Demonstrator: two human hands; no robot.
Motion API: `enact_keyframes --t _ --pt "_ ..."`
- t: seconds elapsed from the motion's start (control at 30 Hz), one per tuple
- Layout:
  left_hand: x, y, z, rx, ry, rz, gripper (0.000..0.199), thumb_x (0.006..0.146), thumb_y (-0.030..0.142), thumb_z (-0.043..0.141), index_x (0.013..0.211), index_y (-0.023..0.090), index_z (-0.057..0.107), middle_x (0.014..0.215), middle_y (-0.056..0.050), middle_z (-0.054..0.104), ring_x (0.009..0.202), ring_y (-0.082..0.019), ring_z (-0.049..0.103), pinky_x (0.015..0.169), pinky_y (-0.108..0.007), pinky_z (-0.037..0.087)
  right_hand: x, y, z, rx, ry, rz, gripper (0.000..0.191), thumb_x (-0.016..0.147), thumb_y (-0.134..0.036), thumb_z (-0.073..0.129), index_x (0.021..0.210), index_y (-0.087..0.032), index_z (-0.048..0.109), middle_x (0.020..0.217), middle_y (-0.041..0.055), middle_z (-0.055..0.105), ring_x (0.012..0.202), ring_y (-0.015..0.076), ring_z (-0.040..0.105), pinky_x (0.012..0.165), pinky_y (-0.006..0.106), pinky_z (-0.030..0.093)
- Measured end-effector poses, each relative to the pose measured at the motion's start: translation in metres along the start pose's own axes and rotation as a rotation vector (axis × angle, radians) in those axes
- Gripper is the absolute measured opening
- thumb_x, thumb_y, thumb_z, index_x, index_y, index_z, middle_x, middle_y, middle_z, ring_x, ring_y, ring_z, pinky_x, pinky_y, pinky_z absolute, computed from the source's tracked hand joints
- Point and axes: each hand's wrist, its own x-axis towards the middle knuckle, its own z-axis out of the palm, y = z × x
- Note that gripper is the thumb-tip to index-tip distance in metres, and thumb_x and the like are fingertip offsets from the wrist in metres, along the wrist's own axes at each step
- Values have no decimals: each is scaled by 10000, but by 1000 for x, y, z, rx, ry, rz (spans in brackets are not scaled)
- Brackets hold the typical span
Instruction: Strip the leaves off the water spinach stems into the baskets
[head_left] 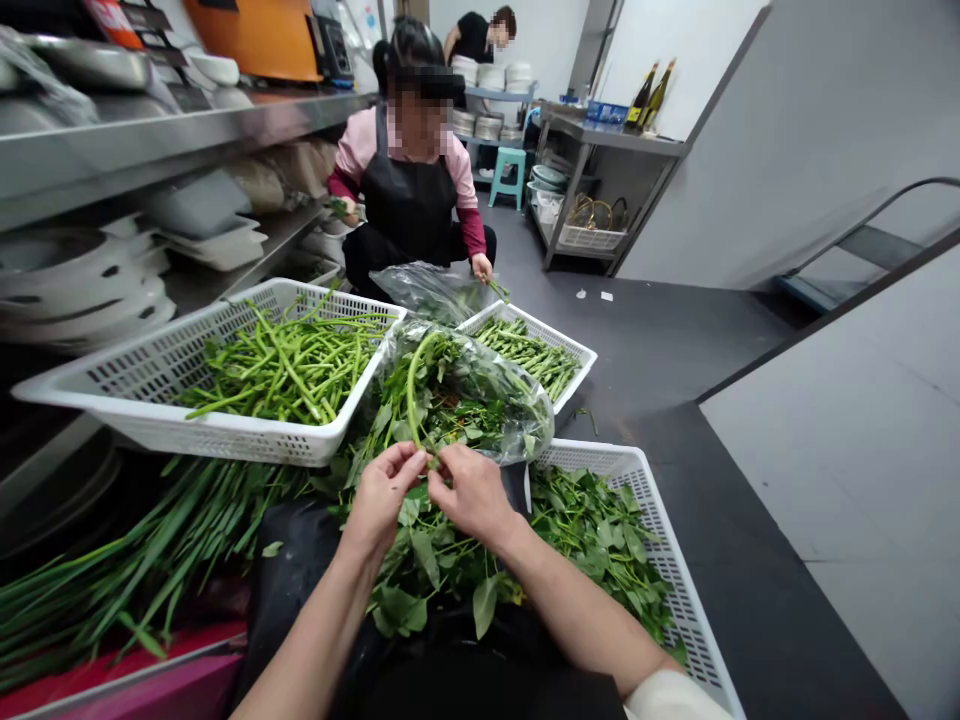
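My left hand (pixel 384 492) pinches a long green vegetable stem (pixel 412 385), which arches up above my fingers. My right hand (pixel 476 492) is closed on the same stem, its fingertips almost meeting the left ones. The exact grip point is partly hidden by my fingers. Just beyond my hands lies a clear plastic bag (pixel 529 400) full of leafy stems. Loose green leaves (pixel 424 560) spread beneath my wrists. To the left, a white basket (pixel 97 385) holds stripped stems (pixel 292 370); to the right, another white basket (pixel 664 540) holds leaves (pixel 600 540).
A smaller white basket (pixel 581 375) of stems stands farther off. Facing me, a crouching person (pixel 412 190) holds greens. Long green scallion-like leaves (pixel 142 560) lie at lower left. A metal shelf (pixel 225 135) with dishes runs along the left, and a steel table (pixel 600 135) stands behind.
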Motion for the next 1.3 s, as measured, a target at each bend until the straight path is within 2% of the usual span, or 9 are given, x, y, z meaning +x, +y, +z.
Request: enact_keyframes --t 0.13,0.23,0.37,0.47,0.57,0.73,0.87,1.0,1.3 --pt "-4 -7 8 -126 45 -43 412 474 453 781 672 145 592 624 30 568 558 -75 490 537 -186 403 4 19 11 869 -6 443 254 714 -373 500 587 -208 355 510 -65 323 436 73 261 418 201 236" --pt "-6 0 1 -180 4 -133 382 473 407 792 660 146 586 641 27 567 542 -61 484 504 -166 392 -10 49 -15 1155 -8 536 333 636 -451 577 597 -213 348 508 -83 299 420 55 195 392 190 162" --pt "-9 6 -14 -135 -57 -234 381 442 359 810 693 142 623 639 25 571 512 -49 468 475 -158 371 -53 91 -84 556 -2 581 351 578 -415 664 537 -197 393 493 -68 336 455 66 265 430 201 211" --pt "-10 -1 -15 38 -11 -155 379 470 402 772 726 145 661 628 10 597 525 -78 486 484 -186 371 -77 89 -107 188 24 518 274 641 -417 647 590 -181 517 552 -31 445 521 97 366 483 221 283" --pt "-16 -9 -7 273 -16 12 306 555 428 689 707 163 677 627 -10 635 567 -132 529 536 -235 411 -78 57 -81 365 -163 428 400 793 -516 470 666 -160 602 592 2 508 559 114 432 534 242 336" --pt "-38 -9 -4 678 -93 294 176 697 336 550 687 208 670 712 -42 685 668 -195 605 636 -284 458 -51 13 -7 823 -313 502 479 656 -609 614 720 -135 618 706 25 584 696 133 530 595 235 379" --pt "-52 -11 -19 967 -60 480 176 767 285 481 725 233 644 723 -38 675 656 -183 601 650 -268 449 -42 6 16 1140 -244 741 426 539 -468 762 749 -136 595 666 -10 566 609 89 531 550 197 353" --pt "-56 -19 -32 1108 -33 534 175 794 292 463 707 235 604 684 -33 650 634 -181 590 623 -261 431 -45 5 32 1332 -156 747 372 490 -299 800 744 -152 573 654 -32 573 581 75 531 573 198 402" --pt "-63 -27 -44 1104 -118 372 179 739 270 460 567 225 485 545 3 564 504 -153 529 521 -235 369 -8 45 47 1489 112 828 208 720 -48 582 676 -175 424 608 -42 490 440 41 426 428 154 403"
